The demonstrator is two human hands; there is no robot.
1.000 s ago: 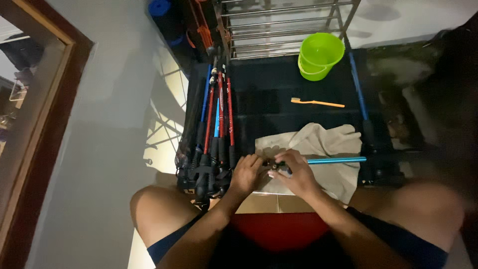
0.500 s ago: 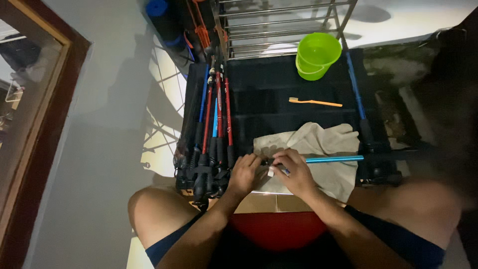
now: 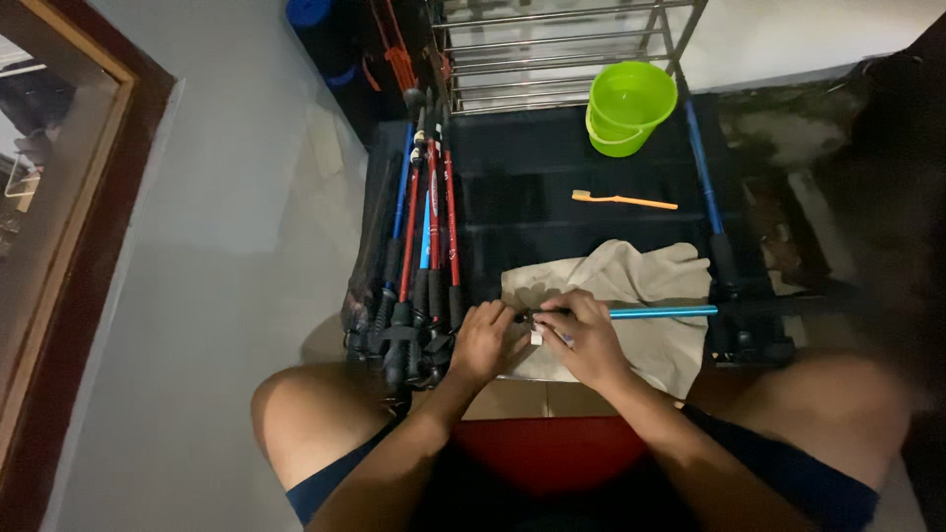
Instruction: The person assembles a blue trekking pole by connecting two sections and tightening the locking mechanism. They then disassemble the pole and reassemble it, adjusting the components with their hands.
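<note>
Seen from above, both hands meet at the near edge of a dark table (image 3: 552, 197), over a pale cloth (image 3: 641, 281) spread across its near right part. The left hand (image 3: 485, 343) is curled, its fingers closed around the near end of a blue pole (image 3: 662, 312) that lies crosswise on the cloth. The right hand (image 3: 589, 335) sits just beside it, touching it, fingers bent and pinching the same end of the pole together with a small white piece (image 3: 537, 337); what that piece is cannot be told. From the hands the pole runs rightward to the table's right edge. Along the left edge lies a bundle of red, blue and black poles (image 3: 424, 256), their dark grips nearest the person, just left of the left hand. Farther back, toward the middle of the table, an orange toothbrush (image 3: 624, 201) lies flat, and a green bucket (image 3: 631, 106) stands at the far right corner, well apart from both hands.
</note>
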